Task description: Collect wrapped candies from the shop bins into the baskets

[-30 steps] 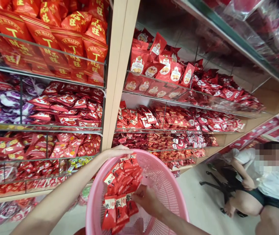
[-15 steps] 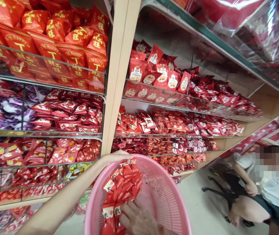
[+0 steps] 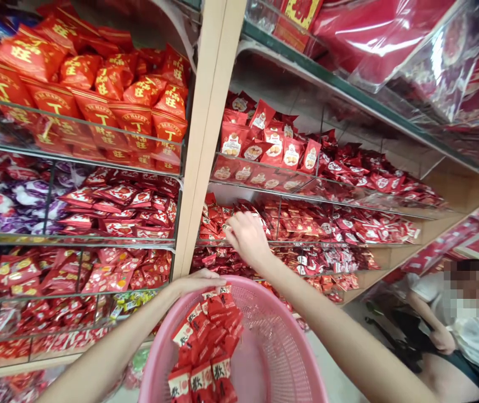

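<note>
Left hand (image 3: 200, 280) grips the pink basket (image 3: 289, 330), lower centre, presumably steadying it; red packets (image 3: 212, 336) lie inside. Right hand (image 3: 248, 238) at shelf packets (image 3: 212, 218), mid-frame; fingers bent, cannot tell whether gripping.

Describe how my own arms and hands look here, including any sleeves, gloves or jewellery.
Your left hand and right hand are both ungloved. Your left forearm and right forearm are uncovered to the picture's edge: no sleeves, watch, bracelet or markings show. I can't make out any rings.
</note>
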`<state>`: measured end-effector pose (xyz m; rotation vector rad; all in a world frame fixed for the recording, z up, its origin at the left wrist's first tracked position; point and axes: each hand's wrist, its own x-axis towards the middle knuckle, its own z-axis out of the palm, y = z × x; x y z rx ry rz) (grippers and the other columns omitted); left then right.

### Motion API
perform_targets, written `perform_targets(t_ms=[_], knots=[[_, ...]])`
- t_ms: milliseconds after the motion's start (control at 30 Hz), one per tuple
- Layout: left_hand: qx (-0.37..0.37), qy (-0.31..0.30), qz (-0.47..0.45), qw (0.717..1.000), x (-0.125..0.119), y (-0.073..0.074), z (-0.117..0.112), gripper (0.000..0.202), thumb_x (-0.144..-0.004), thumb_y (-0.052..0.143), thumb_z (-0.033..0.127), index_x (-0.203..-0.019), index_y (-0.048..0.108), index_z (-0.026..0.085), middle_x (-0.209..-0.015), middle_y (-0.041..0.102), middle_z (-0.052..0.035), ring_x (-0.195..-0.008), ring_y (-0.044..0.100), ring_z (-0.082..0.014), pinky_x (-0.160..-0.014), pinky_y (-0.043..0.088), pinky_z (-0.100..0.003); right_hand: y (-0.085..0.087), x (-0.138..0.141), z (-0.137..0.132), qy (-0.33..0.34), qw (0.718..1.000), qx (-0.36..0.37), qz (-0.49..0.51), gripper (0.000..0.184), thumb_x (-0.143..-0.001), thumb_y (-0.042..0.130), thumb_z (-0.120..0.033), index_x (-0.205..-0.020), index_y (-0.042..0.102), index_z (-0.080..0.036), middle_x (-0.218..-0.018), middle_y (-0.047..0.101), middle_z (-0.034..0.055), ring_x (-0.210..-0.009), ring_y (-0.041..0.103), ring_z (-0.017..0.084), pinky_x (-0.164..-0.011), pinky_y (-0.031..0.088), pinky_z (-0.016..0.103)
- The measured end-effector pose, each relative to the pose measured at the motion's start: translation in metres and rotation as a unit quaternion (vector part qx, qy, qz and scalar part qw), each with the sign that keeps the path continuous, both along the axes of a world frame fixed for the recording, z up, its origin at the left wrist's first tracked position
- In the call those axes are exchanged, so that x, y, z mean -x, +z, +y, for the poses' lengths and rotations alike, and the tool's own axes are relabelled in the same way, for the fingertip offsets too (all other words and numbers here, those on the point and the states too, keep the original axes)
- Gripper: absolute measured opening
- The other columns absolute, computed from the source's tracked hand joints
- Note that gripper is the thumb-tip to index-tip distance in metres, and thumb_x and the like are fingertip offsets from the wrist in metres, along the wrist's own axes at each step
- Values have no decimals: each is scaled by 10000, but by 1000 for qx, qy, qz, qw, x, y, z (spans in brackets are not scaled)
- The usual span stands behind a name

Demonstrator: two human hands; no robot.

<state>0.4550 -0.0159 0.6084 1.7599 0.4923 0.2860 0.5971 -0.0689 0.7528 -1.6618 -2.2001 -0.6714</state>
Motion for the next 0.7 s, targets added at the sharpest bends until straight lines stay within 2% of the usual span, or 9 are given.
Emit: perform_targets(t_ms=[67, 167, 267, 367, 467, 567, 633, 700], knots=[[-2, -7, 0, 1000, 2, 0, 0, 409, -747, 515, 547, -608, 639, 183, -649, 596, -11, -664, 472, -175, -685, 362, -276, 10, -1, 32, -50, 998, -6, -38, 231, -849, 474, -329, -908, 585, -134, -924, 582, 116, -922, 445, 234, -762, 297, 350], [-3, -12, 3, 1000, 3, -1, 1, 402, -755, 505, 544, -603, 637, 196, -636, 591, -6, -644, 468, -172, -668, 359, -277, 7, 5, 67, -91, 993, 32, -64, 287, -789, 554, -372, -885, 634, -114, -932, 613, 150, -954, 459, 266, -790, 278, 379], [-11, -5, 2, 1000, 3, -3, 2, 407, -755, 503, 548, -611, 640, 193, -626, 590, -4, -635, 462, -169, -655, 352, -279, -1, 12, 84, -120, 989, 66, -58, 219, -827, 490, -237, -835, 670, -114, -890, 648, 161, -936, 504, 256, -807, 265, 389], [-11, 2, 5, 1000, 3, -3, 2, 416, -747, 504, 561, -606, 641, 195, -622, 593, -2, -623, 456, -167, -635, 348, -280, -2, 12, 88, -134, 988, 64, -45, 274, -839, 404, -117, -828, 678, -118, -855, 664, 156, -900, 538, 241, -785, 283, 384], [7, -5, -2, 1000, 3, -3, 2, 404, -741, 515, 560, -600, 642, 202, -626, 602, -2, -623, 464, -169, -638, 356, -280, 7, 4, 81, -126, 991, 44, 0, 255, -844, 426, -171, -837, 679, -133, -889, 664, 139, -890, 548, 232, -753, 321, 355], [24, -6, 0, 1000, 2, -2, 2, 401, -732, 527, 559, -605, 648, 199, -623, 607, -6, -615, 471, -168, -636, 366, -280, 19, -6, 57, -48, 985, -3, 164, 224, -832, 486, -252, -831, 689, -158, -871, 668, 87, -827, 565, 180, -737, 369, 298], [32, -2, 3, 999, 2, 0, 1, 398, -732, 534, 551, -610, 653, 192, -637, 623, -15, -624, 490, -171, -645, 377, -281, 20, -11, 31, 27, 951, -36, 306, 207, -813, 523, -281, -823, 694, -165, -839, 669, 58, -781, 573, 147, -737, 398, 269], [41, -2, -4, 999, 2, 1, 0, 376, -739, 543, 522, -632, 667, 184, -690, 656, -31, -677, 531, -185, -688, 394, -283, 12, -14, -2, 81, 895, -36, 436, 199, -785, 559, -317, -797, 696, -172, -815, 670, 39, -763, 578, 140, -740, 425, 267]])
